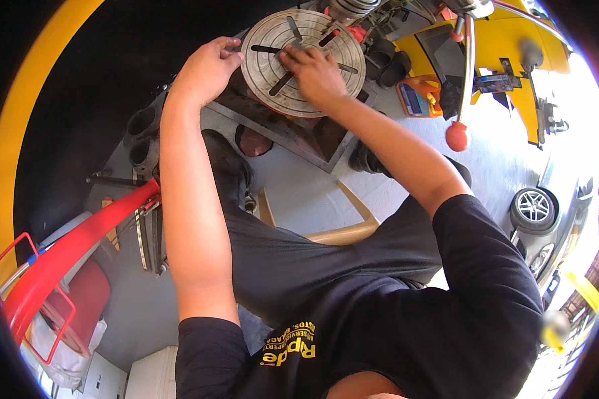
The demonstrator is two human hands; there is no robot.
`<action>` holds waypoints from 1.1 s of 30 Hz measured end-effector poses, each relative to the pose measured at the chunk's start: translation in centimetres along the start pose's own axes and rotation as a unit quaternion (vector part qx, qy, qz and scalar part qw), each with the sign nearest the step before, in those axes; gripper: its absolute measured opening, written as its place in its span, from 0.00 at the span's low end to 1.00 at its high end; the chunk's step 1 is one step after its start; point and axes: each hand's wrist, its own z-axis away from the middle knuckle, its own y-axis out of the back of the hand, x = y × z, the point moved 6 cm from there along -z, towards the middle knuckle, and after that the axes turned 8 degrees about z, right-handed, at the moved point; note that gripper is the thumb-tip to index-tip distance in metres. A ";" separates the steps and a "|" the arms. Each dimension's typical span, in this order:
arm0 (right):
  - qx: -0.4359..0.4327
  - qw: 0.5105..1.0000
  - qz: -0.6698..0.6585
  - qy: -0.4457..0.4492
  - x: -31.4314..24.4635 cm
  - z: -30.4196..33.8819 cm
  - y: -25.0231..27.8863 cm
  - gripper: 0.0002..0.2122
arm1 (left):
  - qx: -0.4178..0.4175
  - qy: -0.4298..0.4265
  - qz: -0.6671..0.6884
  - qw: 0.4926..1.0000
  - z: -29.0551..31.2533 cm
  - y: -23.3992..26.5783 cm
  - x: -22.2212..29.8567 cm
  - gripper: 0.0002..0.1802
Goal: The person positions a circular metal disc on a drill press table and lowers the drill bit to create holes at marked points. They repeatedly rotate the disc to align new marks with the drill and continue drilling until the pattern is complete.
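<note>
A round metal faceplate (266,76) with ring grooves and several dark slots lies in front of me on a dark metal stand (323,146). My left hand (209,70) is at its left rim, fingers bent and the thumb apart from them. A small dark spot shows between its fingertips; I cannot tell what it is. My right hand (315,74) reaches over the middle of the plate, fingertips pressed down on its face. Under those fingertips is a small dark grey piece (298,46), mostly covered, whose kind I cannot make out.
An orange jug (419,96) stands right of the plate, near a lever with a red knob (457,136). A red bar (80,246) slants across the left side, with metal rods (142,239) on the floor beside it. A car wheel (534,209) is far right.
</note>
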 end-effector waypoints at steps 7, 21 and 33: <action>0.001 0.997 0.006 -0.077 4.6 -0.3 -1.4 0.24 | -0.002 0.013 -0.021 1.000 -0.8 -1.0 0.3 0.26; 0.000 0.998 0.057 -0.001 1.7 -5.9 -3.5 0.26 | 0.024 0.023 -0.031 0.999 -0.2 0.2 0.2 0.25; 0.055 0.998 0.026 0.005 3.8 -9.6 -3.1 0.31 | 0.009 0.021 -0.042 0.999 -0.7 -0.6 0.4 0.24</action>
